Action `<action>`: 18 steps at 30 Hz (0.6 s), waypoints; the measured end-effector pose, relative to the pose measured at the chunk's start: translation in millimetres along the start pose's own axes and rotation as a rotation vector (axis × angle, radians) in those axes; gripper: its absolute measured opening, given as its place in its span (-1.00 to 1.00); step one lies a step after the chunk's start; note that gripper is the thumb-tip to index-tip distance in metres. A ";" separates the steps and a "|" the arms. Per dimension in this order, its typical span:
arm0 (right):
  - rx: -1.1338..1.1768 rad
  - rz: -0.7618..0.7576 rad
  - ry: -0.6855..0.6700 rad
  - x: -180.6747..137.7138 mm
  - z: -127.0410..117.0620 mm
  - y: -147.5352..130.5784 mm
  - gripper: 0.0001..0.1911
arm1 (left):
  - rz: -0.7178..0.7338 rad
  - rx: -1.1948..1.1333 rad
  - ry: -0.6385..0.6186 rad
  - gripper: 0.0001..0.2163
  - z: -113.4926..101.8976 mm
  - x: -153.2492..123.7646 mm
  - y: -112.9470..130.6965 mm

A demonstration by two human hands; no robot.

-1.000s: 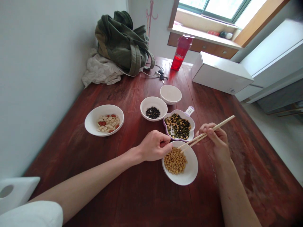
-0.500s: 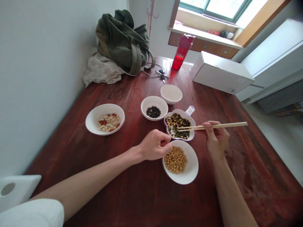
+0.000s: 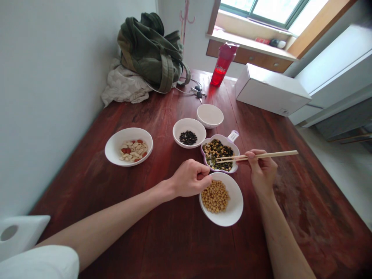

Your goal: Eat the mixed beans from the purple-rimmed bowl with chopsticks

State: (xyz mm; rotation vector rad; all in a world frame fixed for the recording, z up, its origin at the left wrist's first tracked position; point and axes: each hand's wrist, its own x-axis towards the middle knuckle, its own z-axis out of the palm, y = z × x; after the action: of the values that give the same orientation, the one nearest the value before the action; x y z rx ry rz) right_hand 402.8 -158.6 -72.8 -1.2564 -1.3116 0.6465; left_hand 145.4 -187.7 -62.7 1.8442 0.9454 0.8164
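Chopsticks (image 3: 279, 154) lie gripped between the thumb and fingers of your right hand (image 3: 263, 173), held well behind the tips, which probably gives you reach without putting your knuckles over the food. Their tips sit among the mixed beans (image 3: 217, 148) in the purple-edged dish (image 3: 223, 137), a little apart; whether they have caught a bean is too small to tell. Your left hand (image 3: 190, 179) is curled, with its thumb at the far left edge of the yellow-bean bowl (image 3: 236, 205). You seem to be steadying that bowl, though it cannot be told whether your fingers pinch the rim or only rest on it. Bowl and dish stand edge to edge, presumably so that both lie within easy range of the chopsticks. The yellow beans (image 3: 215, 197) are heaped toward the bowl's left side, perhaps from a slight tilt. Just beyond the dish, the black-bean bowl (image 3: 200, 131) and a plain white bowl (image 3: 209, 115) stand close together. The nut bowl (image 3: 112, 153) is well apart on your left, perhaps because your hands need it less. Farther back on the table (image 3: 174, 240), the green bag (image 3: 148, 50), red bottle (image 3: 222, 66) and white box (image 3: 270, 91) leave your arms room.
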 end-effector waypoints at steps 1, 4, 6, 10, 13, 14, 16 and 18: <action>-0.002 -0.008 -0.005 -0.1 -0.2 0.5 -0.73 | 0.001 0.001 0.000 -0.62 0.1 0.0 -0.2; 0.009 -0.024 -0.017 -0.9 -0.6 2.1 -0.75 | -0.002 0.004 0.000 -0.62 0.4 -0.2 -0.9; 0.013 -0.030 -0.017 -1.6 -0.7 2.8 -0.76 | -0.003 0.005 0.000 -0.62 0.6 -0.4 -1.3; -0.006 -0.053 -0.011 -3.0 -0.2 3.0 -0.76 | 0.001 0.002 -0.004 -0.62 0.7 -0.6 -1.6; -0.007 -0.056 -0.012 -3.3 0.5 3.4 -0.74 | -0.004 0.002 -0.007 -0.62 0.6 -0.4 -1.8; -0.004 -0.051 -0.007 -3.2 0.7 3.5 -0.74 | -0.004 0.002 -0.007 -0.62 0.6 -0.3 -1.8; 0.024 -0.029 0.013 -2.5 0.8 3.2 -0.73 | -0.001 0.002 -0.008 -0.62 0.5 -0.2 -1.7; 0.105 0.003 0.044 -1.1 0.0 1.1 -0.75 | 0.003 0.001 -0.006 -0.61 0.4 -0.2 -1.4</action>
State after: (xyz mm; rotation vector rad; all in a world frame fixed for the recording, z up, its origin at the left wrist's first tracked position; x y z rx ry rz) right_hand 402.9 -159.3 -74.2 -1.1811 -1.2245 0.6773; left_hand 145.3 -187.5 -64.2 1.8480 0.9403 0.8121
